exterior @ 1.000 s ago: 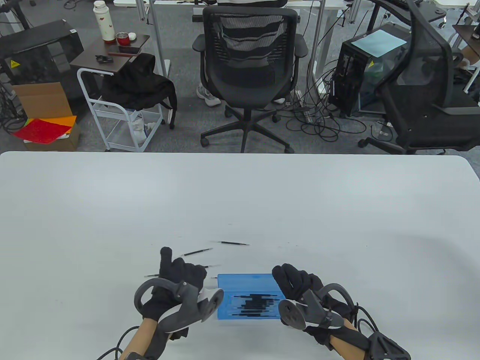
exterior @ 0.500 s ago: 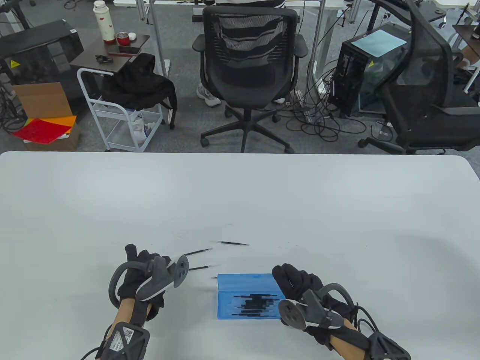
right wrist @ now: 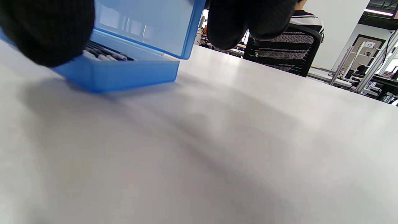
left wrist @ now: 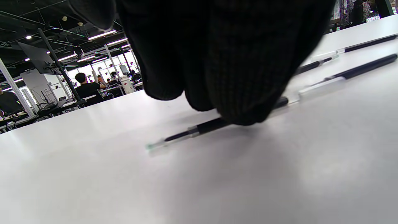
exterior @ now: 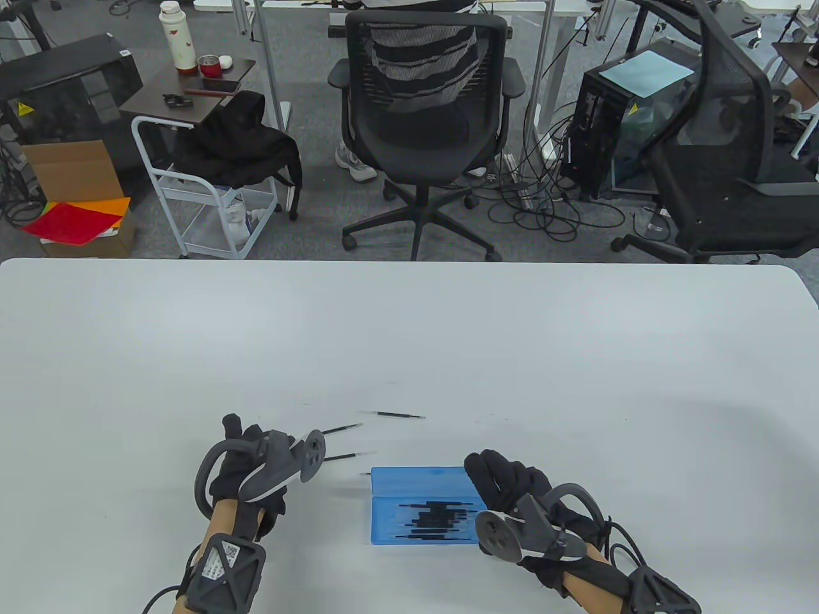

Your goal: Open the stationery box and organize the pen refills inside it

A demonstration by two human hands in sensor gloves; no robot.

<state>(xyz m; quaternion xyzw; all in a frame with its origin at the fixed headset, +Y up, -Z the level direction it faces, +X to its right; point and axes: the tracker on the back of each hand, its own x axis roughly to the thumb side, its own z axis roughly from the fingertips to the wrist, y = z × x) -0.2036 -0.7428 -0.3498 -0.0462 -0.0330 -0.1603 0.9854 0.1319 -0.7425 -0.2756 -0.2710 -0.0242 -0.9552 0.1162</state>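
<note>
The blue stationery box [exterior: 390,534] lies open near the table's front edge, with its lid [exterior: 419,480] standing up at the back. Several black pen refills [exterior: 435,517] lie inside it. My right hand [exterior: 502,478] grips the box's right end, thumb [right wrist: 46,34] at the base and fingers [right wrist: 230,28] on the lid. My left hand [exterior: 240,457] is left of the box. Its fingertips [left wrist: 236,105] touch a loose refill [left wrist: 202,127] on the table, with the thumb apart. Three more loose refills [exterior: 400,416], [exterior: 341,429], [exterior: 342,456] lie behind the box.
The white table [exterior: 409,339] stretches far beyond the hands. Behind its far edge stand an office chair [exterior: 422,128], a white cart [exterior: 192,211] and a computer case [exterior: 627,115].
My left hand has moved left, away from the box's left end, and come down onto a loose refill. The right hand and the box have stayed put.
</note>
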